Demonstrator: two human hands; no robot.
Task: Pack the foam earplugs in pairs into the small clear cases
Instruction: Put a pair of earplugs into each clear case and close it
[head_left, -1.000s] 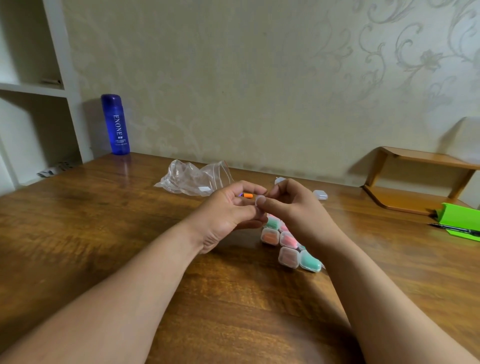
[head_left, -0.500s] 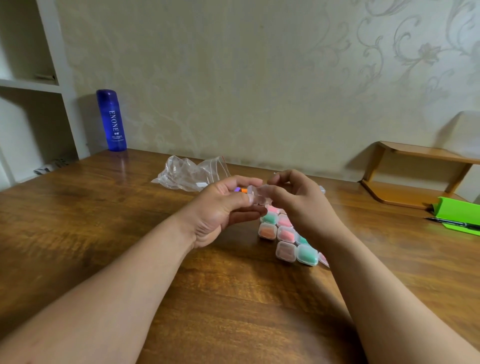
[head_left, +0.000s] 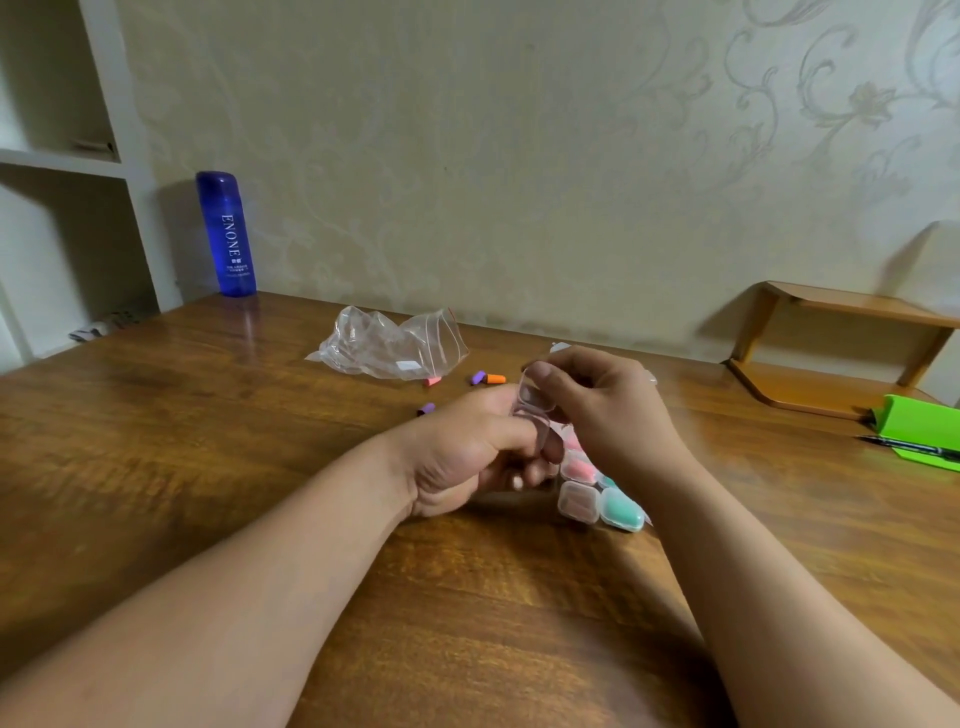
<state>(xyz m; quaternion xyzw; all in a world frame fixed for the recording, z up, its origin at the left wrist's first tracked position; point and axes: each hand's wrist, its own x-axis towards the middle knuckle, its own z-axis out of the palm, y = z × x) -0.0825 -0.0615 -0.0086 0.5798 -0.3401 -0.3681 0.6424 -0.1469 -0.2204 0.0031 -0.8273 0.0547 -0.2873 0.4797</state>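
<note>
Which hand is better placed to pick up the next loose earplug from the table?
Left, probably. The nearest purple earplug lies right beside the left hand, away from the right hand. The right hand pinches the top of the clear case and could likely hold it alone.

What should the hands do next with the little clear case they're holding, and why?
Probably free the left hand and pick up the near purple earplug. It and the right hand both pinch the clear case, which looks empty and seemingly hinged open. A second purple earplug lies by the orange earplug, so a matching pair is available.
</note>
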